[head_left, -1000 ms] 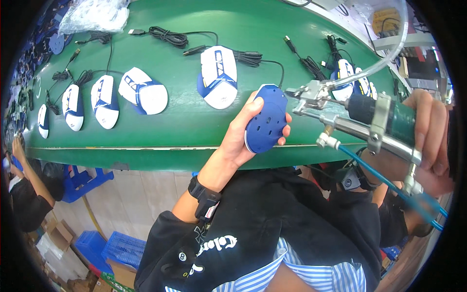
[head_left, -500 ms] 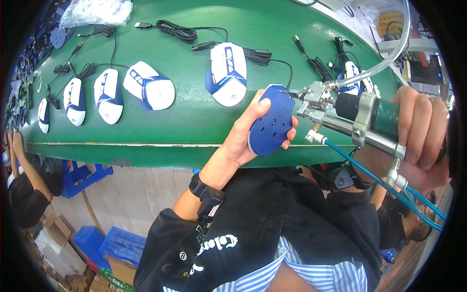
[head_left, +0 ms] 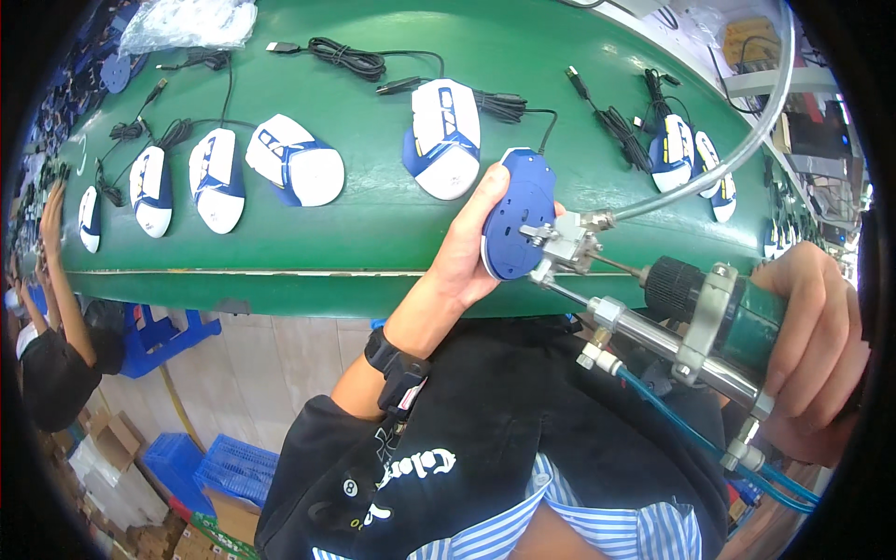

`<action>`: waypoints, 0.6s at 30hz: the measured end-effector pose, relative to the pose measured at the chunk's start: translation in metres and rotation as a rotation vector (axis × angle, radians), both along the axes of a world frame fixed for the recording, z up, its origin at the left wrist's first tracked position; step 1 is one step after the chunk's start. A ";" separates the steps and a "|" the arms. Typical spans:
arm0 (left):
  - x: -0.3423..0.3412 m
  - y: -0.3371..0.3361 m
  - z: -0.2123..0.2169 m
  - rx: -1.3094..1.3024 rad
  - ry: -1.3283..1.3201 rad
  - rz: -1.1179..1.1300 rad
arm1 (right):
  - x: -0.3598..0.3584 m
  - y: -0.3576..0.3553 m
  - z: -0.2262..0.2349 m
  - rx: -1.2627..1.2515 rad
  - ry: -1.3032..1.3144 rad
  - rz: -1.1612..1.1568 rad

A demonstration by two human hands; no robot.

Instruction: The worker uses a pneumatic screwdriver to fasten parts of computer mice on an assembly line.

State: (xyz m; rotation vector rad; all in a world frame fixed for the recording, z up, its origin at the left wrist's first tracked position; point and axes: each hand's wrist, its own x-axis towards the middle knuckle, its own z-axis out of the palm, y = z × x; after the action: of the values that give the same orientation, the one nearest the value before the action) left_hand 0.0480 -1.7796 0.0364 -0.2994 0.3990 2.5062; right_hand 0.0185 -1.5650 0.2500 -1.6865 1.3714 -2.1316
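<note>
A long green conveyor belt (head_left: 308, 238) curves across the upper part of the view, its front edge trimmed with a pale strip. Below it a tiled, light brown floor (head_left: 271, 364) shows, with a blue plastic stool (head_left: 163, 331) tucked under the belt's edge, blue plastic crates (head_left: 210, 462) lower down and brown cardboard boxes (head_left: 107, 453) stacked at the lower left. At the far right, beyond the belt, a cluttered shelf unit (head_left: 812, 131) stands in even, bright light, its contents too small to tell.
</note>
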 end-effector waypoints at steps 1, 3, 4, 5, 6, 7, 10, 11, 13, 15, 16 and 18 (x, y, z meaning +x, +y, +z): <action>-0.001 -0.001 0.002 -0.001 0.000 -0.001 | -0.002 -0.002 -0.002 0.045 0.044 -0.018; -0.001 -0.007 0.006 0.026 0.019 -0.019 | -0.004 -0.016 -0.009 0.082 0.082 -0.012; 0.000 -0.009 0.006 0.014 0.011 0.002 | 0.002 -0.026 -0.011 0.064 -0.001 -0.126; -0.001 -0.010 0.007 0.016 0.011 0.001 | 0.006 -0.037 -0.010 0.051 -0.079 -0.251; -0.001 -0.010 0.008 0.004 0.028 -0.003 | 0.003 -0.048 -0.012 0.018 -0.066 -0.266; -0.002 -0.011 0.008 -0.008 0.044 -0.007 | -0.001 -0.049 -0.013 0.020 -0.066 -0.266; 0.000 -0.013 0.005 -0.008 0.059 -0.007 | -0.005 -0.054 -0.015 0.067 -0.025 -0.199; 0.000 -0.013 0.005 -0.009 0.057 -0.004 | -0.002 -0.059 -0.016 0.075 -0.070 -0.248; 0.001 -0.012 0.004 -0.045 0.026 0.038 | 0.003 -0.072 -0.018 0.092 -0.161 -0.347; 0.001 -0.013 0.006 -0.003 0.019 -0.019 | 0.007 -0.087 -0.023 0.076 -0.148 -0.403; 0.001 -0.012 0.008 0.035 0.012 -0.069 | 0.009 -0.090 -0.023 0.057 -0.135 -0.450; 0.001 -0.010 0.006 -0.024 0.025 -0.024 | 0.010 -0.092 -0.020 0.035 -0.172 -0.459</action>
State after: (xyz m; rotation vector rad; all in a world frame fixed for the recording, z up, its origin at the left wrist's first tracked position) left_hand 0.0489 -1.7901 0.0426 -0.2706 0.4401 2.4854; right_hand 0.0289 -1.6574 0.2300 -1.2247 1.8684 -2.3871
